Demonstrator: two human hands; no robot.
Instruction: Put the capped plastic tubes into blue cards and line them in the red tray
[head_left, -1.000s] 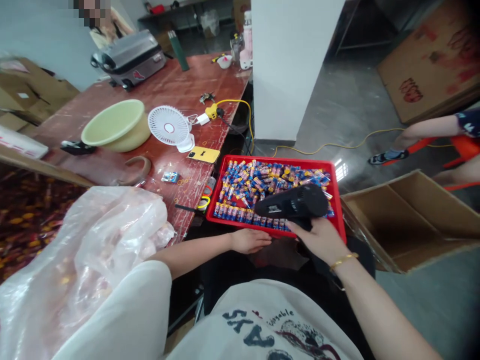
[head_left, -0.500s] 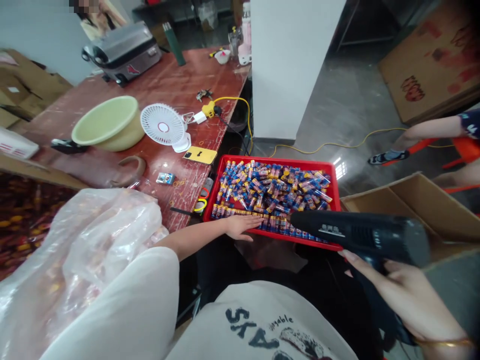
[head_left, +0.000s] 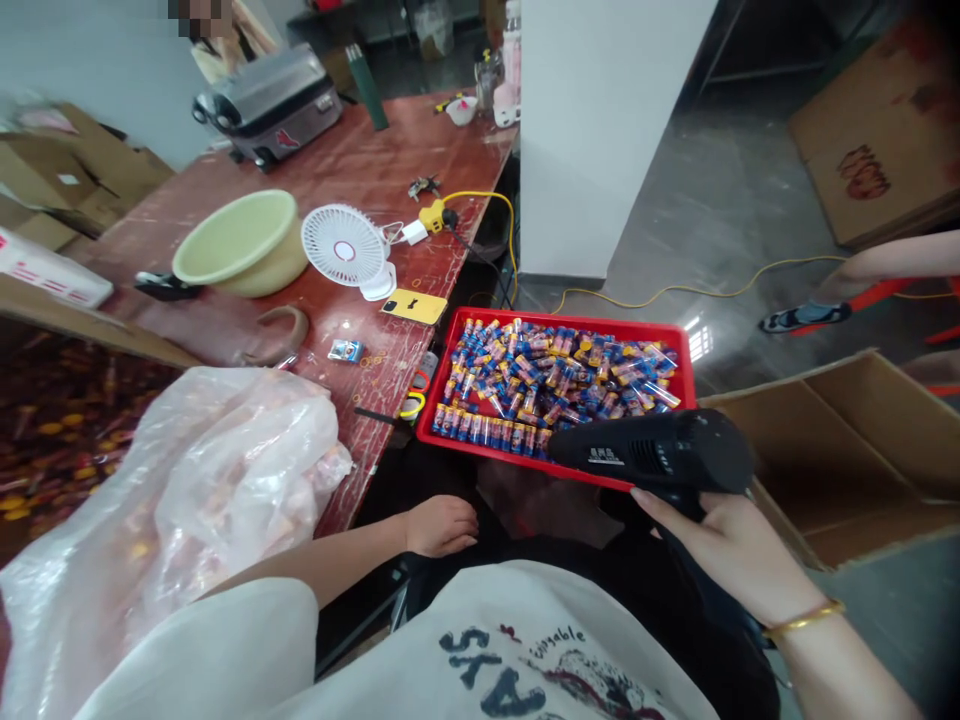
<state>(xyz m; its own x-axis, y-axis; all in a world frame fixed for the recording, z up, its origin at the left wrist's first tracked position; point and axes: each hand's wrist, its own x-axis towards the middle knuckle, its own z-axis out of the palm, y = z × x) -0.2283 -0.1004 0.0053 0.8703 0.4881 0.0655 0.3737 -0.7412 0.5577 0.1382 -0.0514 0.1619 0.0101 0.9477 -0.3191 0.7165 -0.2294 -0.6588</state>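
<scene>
In my right hand [head_left: 720, 540] is a black heat gun [head_left: 637, 450], my fingers wrapped round its handle. Its nozzle points left over the near edge of a red tray [head_left: 688, 350]. Small cylinders in blue, yellow and clear wrapping [head_left: 555, 365] lie heaped in the tray. Along the near left side, a row of the same cylinders [head_left: 491, 432] stands upright, side by side; the heat gun hides its right part. My left hand [head_left: 442, 525] rests by my lap, apart from the tray, its fingers curled together with nothing visible in them.
On the red-brown table [head_left: 420, 125] at left stand a pale green basin [head_left: 240, 245], a white fan [head_left: 345, 248] and a yellow phone [head_left: 415, 306]. Clear plastic sheeting [head_left: 247, 450] lies near my left arm. An open cardboard box [head_left: 840, 440] is at right. Another person's arm [head_left: 900, 257] shows.
My left hand has drawn back from the row of cylinders to my lap. The heat gun has shifted left along the tray. The view has turned slightly.
</scene>
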